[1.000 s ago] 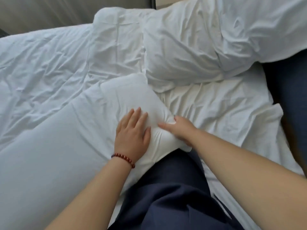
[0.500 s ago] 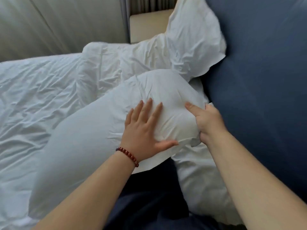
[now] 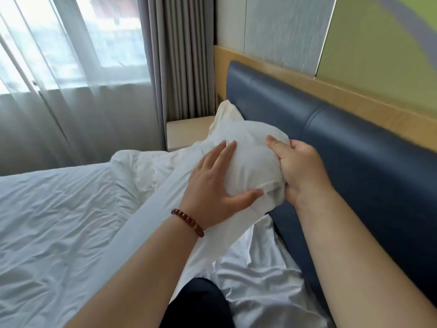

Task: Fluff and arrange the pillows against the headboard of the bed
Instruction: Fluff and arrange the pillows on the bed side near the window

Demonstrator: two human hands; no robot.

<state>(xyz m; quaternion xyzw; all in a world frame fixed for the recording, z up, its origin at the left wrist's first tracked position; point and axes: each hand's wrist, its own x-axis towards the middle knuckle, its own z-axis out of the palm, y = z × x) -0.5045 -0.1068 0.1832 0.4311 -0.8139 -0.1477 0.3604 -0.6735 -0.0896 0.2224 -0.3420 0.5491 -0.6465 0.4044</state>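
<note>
Left grip (image 3: 212, 183): spread flat, pressing on pillow (image 3: 250, 162).
Right grip (image 3: 300, 171): curled, clutching pillow end.
pillow: between both grips.
headboard (image 3: 354, 143): just behind right grip.

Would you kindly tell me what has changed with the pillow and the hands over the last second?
The pillow has been lifted off the bed and swung up towards the headboard. Nothing was let go: the right hand still grips its end, the left hand still presses flat on it. The other pillow stays at the headboard's far end.
</note>
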